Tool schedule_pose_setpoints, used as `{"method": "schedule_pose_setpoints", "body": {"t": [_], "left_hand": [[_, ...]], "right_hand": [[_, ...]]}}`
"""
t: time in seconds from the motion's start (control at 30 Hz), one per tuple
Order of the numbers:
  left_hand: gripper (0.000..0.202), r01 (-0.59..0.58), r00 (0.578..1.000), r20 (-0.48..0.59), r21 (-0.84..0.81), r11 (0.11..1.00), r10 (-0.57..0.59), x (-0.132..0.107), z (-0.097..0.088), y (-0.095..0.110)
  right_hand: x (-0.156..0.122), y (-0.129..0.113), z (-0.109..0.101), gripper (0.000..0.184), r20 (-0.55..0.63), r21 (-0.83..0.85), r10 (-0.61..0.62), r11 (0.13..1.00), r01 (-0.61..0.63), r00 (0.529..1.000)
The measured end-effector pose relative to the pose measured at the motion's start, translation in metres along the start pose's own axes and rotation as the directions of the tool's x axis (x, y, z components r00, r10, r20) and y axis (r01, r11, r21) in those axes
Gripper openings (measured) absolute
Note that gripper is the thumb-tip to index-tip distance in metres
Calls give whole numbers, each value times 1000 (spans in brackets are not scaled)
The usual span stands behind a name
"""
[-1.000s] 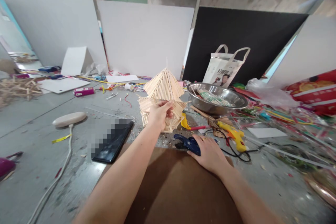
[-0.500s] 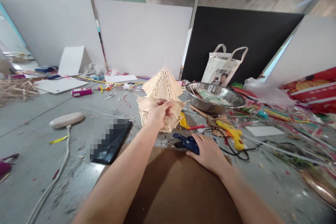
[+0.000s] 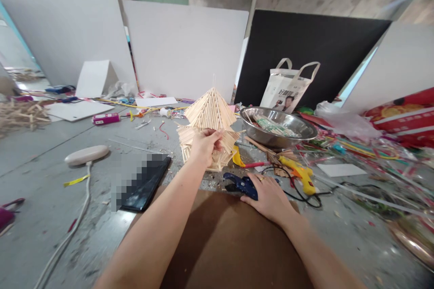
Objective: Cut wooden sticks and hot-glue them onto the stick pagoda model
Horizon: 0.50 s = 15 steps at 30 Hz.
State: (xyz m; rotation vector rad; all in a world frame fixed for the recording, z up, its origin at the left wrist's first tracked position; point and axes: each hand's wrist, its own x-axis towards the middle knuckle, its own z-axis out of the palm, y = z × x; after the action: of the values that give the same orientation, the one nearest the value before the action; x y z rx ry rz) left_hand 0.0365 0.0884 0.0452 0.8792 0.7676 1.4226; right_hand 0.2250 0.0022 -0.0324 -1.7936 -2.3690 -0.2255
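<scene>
A pagoda-like model house point(image 3: 210, 109) of thin wooden sticks stands upright in front of me, with a pointed upper roof and a flared lower one. My left hand point(image 3: 205, 144) is closed in a pinch at the front of the lower roof. Whatever lies between its fingertips is too small to make out, and the hand hides part of the model's front. To the right, my right hand point(image 3: 269, 196) lies palm down over a blue-handled cutter point(image 3: 244, 184), its handle between thumb and fingers. The cutter's dark jaws point left toward the model.
A yellow glue gun point(image 3: 300, 174) with a black cord lies to the right. Behind it are a steel basin point(image 3: 280, 133) and a paper bag point(image 3: 286, 86). A phone point(image 3: 149, 185) and a white corded device point(image 3: 86, 155) lie left. A brown board point(image 3: 233, 239) is nearest me.
</scene>
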Motion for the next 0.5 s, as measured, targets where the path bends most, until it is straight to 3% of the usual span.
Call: {"method": "schedule_pose_setpoints", "body": {"t": [0.33,0.5], "left_hand": [[25,20,999,34,-35,999,-19,1,-3,-1],[27,48,994,103,-71,996,-41,2,-5,-3]], "right_hand": [[0,2,1,77,17,7,-42,999,42,999],[-1,0,2,70,39,61,-51,997,48,998]]}}
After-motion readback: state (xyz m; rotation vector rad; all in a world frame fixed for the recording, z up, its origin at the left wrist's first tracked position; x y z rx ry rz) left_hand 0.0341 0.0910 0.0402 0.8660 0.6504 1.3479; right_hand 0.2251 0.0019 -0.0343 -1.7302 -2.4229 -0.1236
